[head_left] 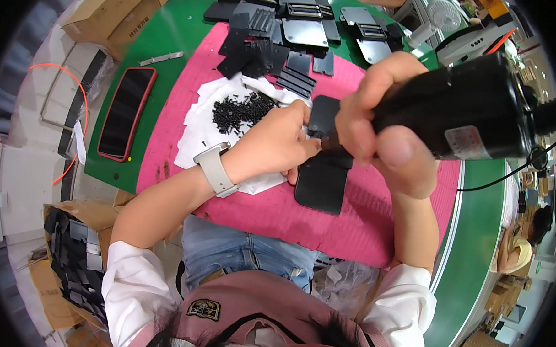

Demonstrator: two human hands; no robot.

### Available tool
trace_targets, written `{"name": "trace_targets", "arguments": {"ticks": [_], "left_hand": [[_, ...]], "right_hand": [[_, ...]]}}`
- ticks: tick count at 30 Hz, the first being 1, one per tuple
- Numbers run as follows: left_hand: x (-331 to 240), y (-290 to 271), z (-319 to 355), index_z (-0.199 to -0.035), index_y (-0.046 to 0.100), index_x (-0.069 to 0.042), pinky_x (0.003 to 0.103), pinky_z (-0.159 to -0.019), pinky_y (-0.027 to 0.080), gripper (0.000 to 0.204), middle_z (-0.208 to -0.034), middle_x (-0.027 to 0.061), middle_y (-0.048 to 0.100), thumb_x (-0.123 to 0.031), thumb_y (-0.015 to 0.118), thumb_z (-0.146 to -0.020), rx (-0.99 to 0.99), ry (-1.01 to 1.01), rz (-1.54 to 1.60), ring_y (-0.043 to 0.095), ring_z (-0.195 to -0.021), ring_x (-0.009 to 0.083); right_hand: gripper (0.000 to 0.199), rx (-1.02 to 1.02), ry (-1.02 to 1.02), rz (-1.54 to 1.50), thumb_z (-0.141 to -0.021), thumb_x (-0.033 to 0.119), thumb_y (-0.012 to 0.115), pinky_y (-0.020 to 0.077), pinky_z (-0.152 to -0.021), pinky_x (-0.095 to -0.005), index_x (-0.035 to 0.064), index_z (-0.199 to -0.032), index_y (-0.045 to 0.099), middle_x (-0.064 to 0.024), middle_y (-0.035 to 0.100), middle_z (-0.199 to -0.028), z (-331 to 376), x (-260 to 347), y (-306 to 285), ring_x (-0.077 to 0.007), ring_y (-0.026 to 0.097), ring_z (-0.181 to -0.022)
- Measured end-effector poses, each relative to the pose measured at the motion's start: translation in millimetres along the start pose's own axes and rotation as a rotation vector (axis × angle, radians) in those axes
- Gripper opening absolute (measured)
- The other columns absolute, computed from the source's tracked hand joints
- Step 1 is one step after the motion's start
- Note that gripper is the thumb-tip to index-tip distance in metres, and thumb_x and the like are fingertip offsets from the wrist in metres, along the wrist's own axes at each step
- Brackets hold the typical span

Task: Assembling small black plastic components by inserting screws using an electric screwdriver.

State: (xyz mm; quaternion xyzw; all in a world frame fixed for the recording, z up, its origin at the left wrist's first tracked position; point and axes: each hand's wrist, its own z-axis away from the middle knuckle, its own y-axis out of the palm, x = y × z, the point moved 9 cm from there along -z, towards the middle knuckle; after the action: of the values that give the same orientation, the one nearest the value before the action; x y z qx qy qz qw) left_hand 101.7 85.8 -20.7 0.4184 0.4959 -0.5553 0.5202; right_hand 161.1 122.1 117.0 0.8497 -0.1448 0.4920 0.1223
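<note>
The black flat plate (pixel 320 179) lay on the pink mat (pixel 269 217) at the near edge of the tabletop (pixel 468 271), straight before the person. The left hand (pixel 273 145) pressed down on its upper end, fingers (pixel 301 115) curled close together and nearly closed, pinching at the spot where the driver tip met the plate; whether a screw sat between the fingertips could not be told, for the hand hid it. The right hand (pixel 381 125) was wrapped fully round the black electric screwdriver (pixel 463 111), fingers shut tight on its barrel, the tool slanting down toward the plate.

The likeliest trouble, judging from this, was the bit slipping off its seat, since the driver came in at a slant rather than square; it could then skid across the plate or nick the left fingertips that sat just beside the tip. A loose hold on the plate might also have let it turn on the soft mat.

Beyond the hands, a heap of small black screws (pixel 240 109) lay on a white cloth (pixel 198 128), near the left wrist with its pale watch (pixel 215 167). Farther left rested a phone in a red case (pixel 125 112). At the far end more black plates and clips (pixel 285 32) lay spread in a loose pile.
</note>
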Motion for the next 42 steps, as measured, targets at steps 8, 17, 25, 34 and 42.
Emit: {"name": "trace_targets", "arguments": {"ticks": [8,17,25,34,42], "left_hand": [[-48.2,-60.7,30.4,-0.072,0.059,-0.004,0.039,-0.053,0.043,0.027,-0.067,0.01,0.06,-0.025,0.075,-0.069,-0.382,0.308,-1.184,0.06,-0.062,0.0284],[-48.0,-62.3,25.8,-0.076,0.063,-0.005,0.041,-0.057,0.044,0.01,-0.072,0.0091,0.058,-0.012,0.069,-0.072,-0.335,0.367,-1.094,0.058,-0.068,0.0311],[-47.9,-69.2,25.9,-0.069,0.065,-0.002,0.042,-0.06,0.05,0.012,-0.074,0.0133,0.061,-0.011,0.062,-0.076,-0.405,0.378,-1.091,0.061,-0.069,0.0327],[-48.1,-71.0,25.1,-0.078,0.067,-0.001,0.039,-0.057,0.046,0.012,-0.071,0.012,0.061,-0.009,0.059,-0.079,-0.465,0.368,-1.137,0.06,-0.064,0.0298],[-60.6,-51.4,29.6,-0.085,0.069,0.002,0.023,-0.048,0.041,0.011,-0.067,0.0084,0.063,-0.004,0.061,-0.08,-0.286,0.547,-0.482,0.057,-0.054,0.0116]], "right_hand": [[0.047,-0.057,-0.028,-0.091,-0.084,0.044,0.057,0.035,-0.054,-0.0247,0.0033,-0.105,0.045,0.0019,0.045,-0.062,6.2,38.0,-45.5,-0.0074,0.039,-0.046],[0.047,-0.053,-0.066,-0.103,-0.084,0.041,0.054,0.0333,-0.05,-0.0259,0.0022,-0.109,0.047,-0.0015,0.045,-0.06,4.4,39.2,-48.0,-0.0101,0.037,-0.044],[0.047,-0.1,-0.063,-0.057,-0.085,0.041,0.052,0.0316,-0.048,-0.0251,0.0003,-0.108,0.047,-0.002,0.044,-0.06,3.6,37.8,-56.6,-0.0099,0.037,-0.044],[0.051,-0.038,-0.078,-0.089,-0.087,0.044,0.05,0.0329,-0.05,-0.0251,-0.0002,-0.112,0.047,-0.0024,0.046,-0.062,5.0,46.8,-51.6,-0.01,0.038,-0.046],[0.05,-0.042,-0.015,-0.158,-0.081,0.043,0.062,0.0377,-0.061,-0.0262,0.0038,-0.107,0.044,0.0023,0.046,-0.064,8.2,47.6,-45.2,-0.0075,0.043,-0.048]]}}
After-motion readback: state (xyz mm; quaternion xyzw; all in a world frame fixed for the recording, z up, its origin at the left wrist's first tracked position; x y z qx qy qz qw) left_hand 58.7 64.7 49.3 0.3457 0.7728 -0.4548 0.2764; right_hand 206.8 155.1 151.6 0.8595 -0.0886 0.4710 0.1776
